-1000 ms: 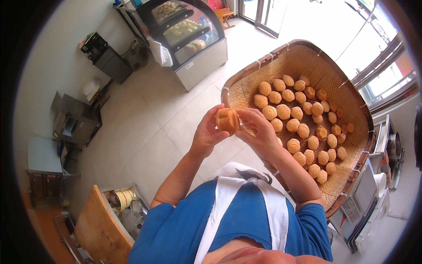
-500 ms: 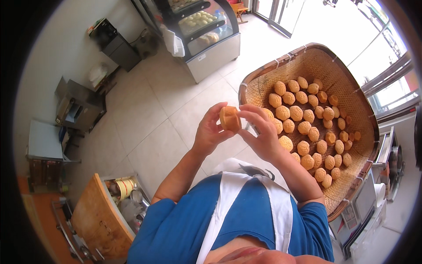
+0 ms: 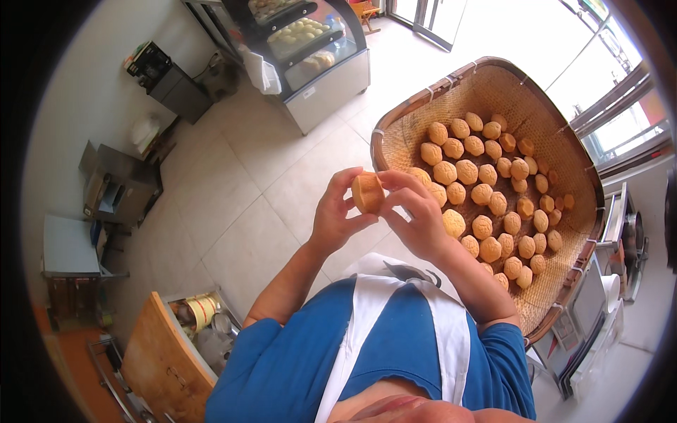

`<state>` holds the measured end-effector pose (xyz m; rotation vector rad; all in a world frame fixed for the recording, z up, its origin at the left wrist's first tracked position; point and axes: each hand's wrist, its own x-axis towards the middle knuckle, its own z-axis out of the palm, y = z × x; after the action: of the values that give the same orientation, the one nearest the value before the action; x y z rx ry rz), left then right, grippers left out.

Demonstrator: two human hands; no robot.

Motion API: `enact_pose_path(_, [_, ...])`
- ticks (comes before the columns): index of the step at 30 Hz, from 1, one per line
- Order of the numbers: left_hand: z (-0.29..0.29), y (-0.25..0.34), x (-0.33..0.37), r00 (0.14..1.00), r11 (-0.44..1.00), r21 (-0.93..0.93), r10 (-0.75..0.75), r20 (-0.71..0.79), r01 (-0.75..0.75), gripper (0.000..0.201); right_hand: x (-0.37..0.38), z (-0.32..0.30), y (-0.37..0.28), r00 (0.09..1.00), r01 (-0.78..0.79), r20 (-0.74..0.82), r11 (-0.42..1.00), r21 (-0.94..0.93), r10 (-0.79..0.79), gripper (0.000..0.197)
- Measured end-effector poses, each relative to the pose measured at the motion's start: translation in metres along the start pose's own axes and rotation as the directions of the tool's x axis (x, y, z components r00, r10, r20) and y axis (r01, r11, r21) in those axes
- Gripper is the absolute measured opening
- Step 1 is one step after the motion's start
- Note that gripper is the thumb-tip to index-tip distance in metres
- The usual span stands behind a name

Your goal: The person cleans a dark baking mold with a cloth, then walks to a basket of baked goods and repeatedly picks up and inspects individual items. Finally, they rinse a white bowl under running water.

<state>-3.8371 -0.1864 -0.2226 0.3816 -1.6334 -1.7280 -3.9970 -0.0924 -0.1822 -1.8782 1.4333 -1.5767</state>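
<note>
Just about dead centre of the frame, a small brown cake (image 3: 368,193) sits up between both hands, ridged side facing the camera. The left hand (image 3: 333,213) is on its left, fingers curled round the upper edge and thumb underneath, so that one's definitely got a grip. The right hand (image 3: 421,218) comes in from the other side with fingers bent and the tips right at the cake's right edge; honestly can't tell if it's gripping too or only touching.

Over on the right of the frame there's a big woven basket (image 3: 543,307) with loads of golden cakes (image 3: 467,171) spread across the bottom, most showing crackly tops, a few darker ones flipped over. The held cake shows just left of the basket's rim, and the right hand covers a bit of that rim.

Bottom centre is a blue shirt (image 3: 264,363) under a white apron (image 3: 360,317). Lower left you get a wooden cabinet (image 3: 166,359) beside an open bin of odds and ends, and up top, left of centre, a glass display case (image 3: 328,92) with pale round food on its shelves.
</note>
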Motion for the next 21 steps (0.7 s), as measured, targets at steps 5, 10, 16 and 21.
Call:
enact_pose_path(5, [0.002,0.0,-0.001,0.998,0.997,0.041,0.058,0.029,-0.059,0.076,-0.003,-0.002,-0.007,0.997,-0.064,-0.041,0.998,-0.024,0.063,0.025])
enact_pose_path(10, [0.006,0.0,-0.002,0.999,0.999,-0.002,0.032,0.023,-0.032,0.075,-0.004,-0.004,-0.008,0.997,-0.055,-0.054,0.998,-0.042,0.053,0.024])
enact_pose_path(16, [0.011,-0.001,-0.004,1.0,1.0,0.003,0.013,0.007,-0.013,0.075,-0.008,-0.006,-0.009,0.997,-0.054,-0.059,0.998,-0.043,0.052,0.023])
enact_pose_path(21, [0.015,-0.003,-0.004,1.0,1.0,-0.006,0.019,0.02,-0.019,0.074,-0.012,-0.01,-0.006,0.998,-0.039,-0.041,0.997,-0.07,0.037,0.024])
